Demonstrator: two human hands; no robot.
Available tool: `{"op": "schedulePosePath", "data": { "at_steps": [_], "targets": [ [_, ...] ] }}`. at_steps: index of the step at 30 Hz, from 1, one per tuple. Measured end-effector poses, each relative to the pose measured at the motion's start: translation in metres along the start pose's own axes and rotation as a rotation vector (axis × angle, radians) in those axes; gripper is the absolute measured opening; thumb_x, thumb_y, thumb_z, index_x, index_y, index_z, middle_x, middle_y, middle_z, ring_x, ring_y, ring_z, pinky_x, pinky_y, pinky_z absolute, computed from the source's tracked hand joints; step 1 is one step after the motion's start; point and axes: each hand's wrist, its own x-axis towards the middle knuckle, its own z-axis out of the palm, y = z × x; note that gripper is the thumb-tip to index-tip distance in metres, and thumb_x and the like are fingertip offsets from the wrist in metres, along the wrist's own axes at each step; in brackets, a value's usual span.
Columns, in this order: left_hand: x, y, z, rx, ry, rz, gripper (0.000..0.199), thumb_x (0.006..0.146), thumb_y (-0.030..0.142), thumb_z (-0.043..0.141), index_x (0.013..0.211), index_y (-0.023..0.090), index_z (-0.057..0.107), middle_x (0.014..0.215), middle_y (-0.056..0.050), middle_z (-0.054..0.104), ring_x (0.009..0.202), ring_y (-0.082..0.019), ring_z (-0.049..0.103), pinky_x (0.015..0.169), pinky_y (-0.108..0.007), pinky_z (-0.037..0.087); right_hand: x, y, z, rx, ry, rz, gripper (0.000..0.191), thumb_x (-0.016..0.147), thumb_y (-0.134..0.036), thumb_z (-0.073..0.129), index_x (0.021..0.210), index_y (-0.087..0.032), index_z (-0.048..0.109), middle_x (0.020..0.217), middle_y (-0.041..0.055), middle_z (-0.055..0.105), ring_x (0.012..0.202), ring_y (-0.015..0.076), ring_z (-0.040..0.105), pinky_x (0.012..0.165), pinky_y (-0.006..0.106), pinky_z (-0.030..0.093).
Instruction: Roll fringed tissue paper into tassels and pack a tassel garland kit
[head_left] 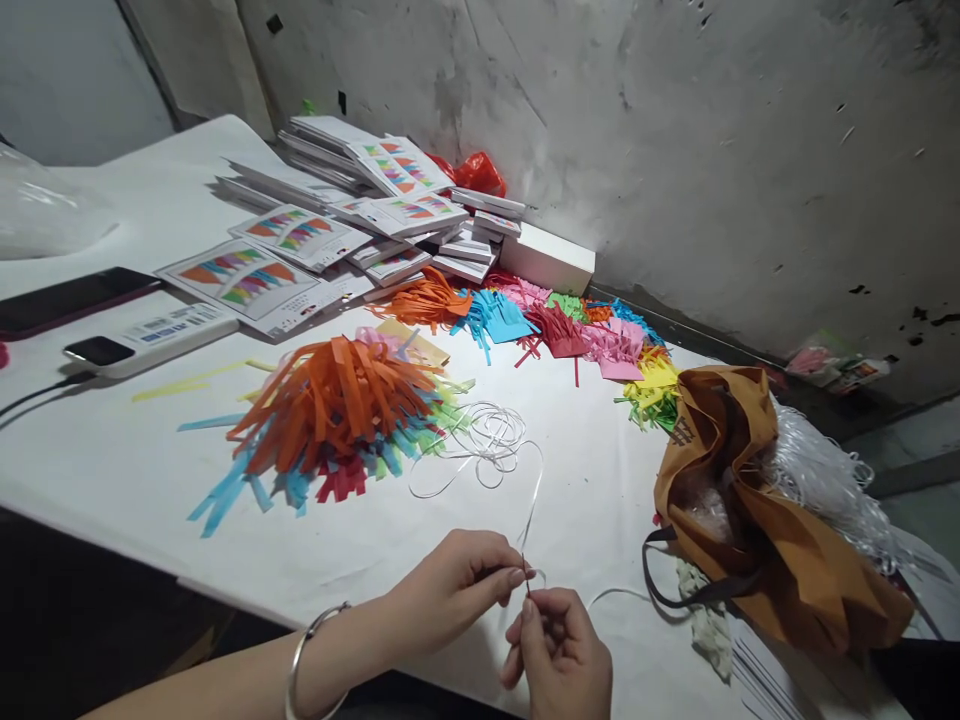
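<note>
My left hand (465, 585), with a silver bangle on its wrist, pinches a thin dark needle-like piece near the front edge of the white table. Close against it on the right, my right hand (559, 640) grips the lower end of the same piece. A thin white string (534, 500) runs from the fingers up to a loose tangle of string (491, 435) on the table. To the left of the tangle lies a pile of fringed paper tassels (337, 405), orange on top, with blue, red and green ones beneath.
Printed cards (300, 235) and packets are stacked at the back left, near a phone (75, 300) and a white power bank (154, 335). More tassels (555, 325) line the back. A brown bag (780, 530) stands at the right beside white string (832, 480). A wall rises behind.
</note>
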Motion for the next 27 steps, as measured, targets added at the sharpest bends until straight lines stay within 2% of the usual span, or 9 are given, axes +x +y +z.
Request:
{"op": "schedulePosePath", "data": {
  "at_steps": [6, 13, 18, 21, 27],
  "targets": [
    [-0.003, 0.0, 0.002, 0.111, -0.023, 0.114, 0.027, 0.096, 0.027, 0.053, 0.087, 0.015, 0.075, 0.072, -0.003, 0.069, 0.068, -0.013, 0.063, 0.067, -0.02, 0.047, -0.002, 0.003, 0.001, -0.151, 0.059, -0.11, 0.034, 0.086, -0.054, 0.061, 0.078, -0.02, 0.062, 0.058, -0.0045, 0.061, 0.038, 0.0078, 0.054, 0.043, 0.018, 0.044],
    [-0.003, -0.002, 0.003, 0.16, -0.048, 0.167, 0.031, 0.099, 0.028, 0.049, 0.085, 0.016, 0.074, 0.072, -0.003, 0.068, 0.069, -0.014, 0.064, 0.069, -0.021, 0.048, -0.003, 0.0, 0.002, -0.316, 0.115, -0.249, 0.028, 0.089, -0.047, 0.059, 0.078, -0.023, 0.067, 0.054, -0.0059, 0.062, 0.043, 0.0087, 0.058, 0.05, 0.017, 0.046],
    [-0.003, -0.008, 0.003, 0.16, -0.077, 0.178, 0.035, 0.101, 0.031, 0.047, 0.083, 0.016, 0.073, 0.072, -0.004, 0.069, 0.069, -0.014, 0.064, 0.071, -0.021, 0.05, -0.003, 0.006, 0.001, -0.343, 0.138, -0.39, 0.024, 0.092, -0.043, 0.06, 0.083, -0.024, 0.071, 0.06, -0.005, 0.067, 0.048, 0.0084, 0.061, 0.054, 0.017, 0.049],
    [-0.004, -0.009, 0.002, 0.157, -0.078, 0.171, 0.035, 0.101, 0.034, 0.047, 0.088, 0.016, 0.074, 0.075, -0.005, 0.07, 0.071, -0.015, 0.065, 0.071, -0.022, 0.05, -0.003, 0.01, 0.0, -0.358, 0.148, -0.47, 0.023, 0.094, -0.041, 0.06, 0.086, -0.023, 0.072, 0.068, -0.0025, 0.072, 0.048, 0.0087, 0.064, 0.051, 0.017, 0.049],
    [-0.005, -0.007, 0.002, 0.107, -0.048, 0.141, 0.036, 0.1, 0.038, 0.05, 0.087, 0.016, 0.075, 0.072, -0.006, 0.07, 0.073, -0.016, 0.067, 0.074, -0.024, 0.053, -0.001, 0.017, -0.004, -0.554, 0.178, -0.624, 0.018, 0.096, -0.036, 0.057, 0.09, -0.025, 0.069, 0.066, -0.0029, 0.071, 0.055, 0.0115, 0.068, 0.056, 0.02, 0.051]
  ]
}}
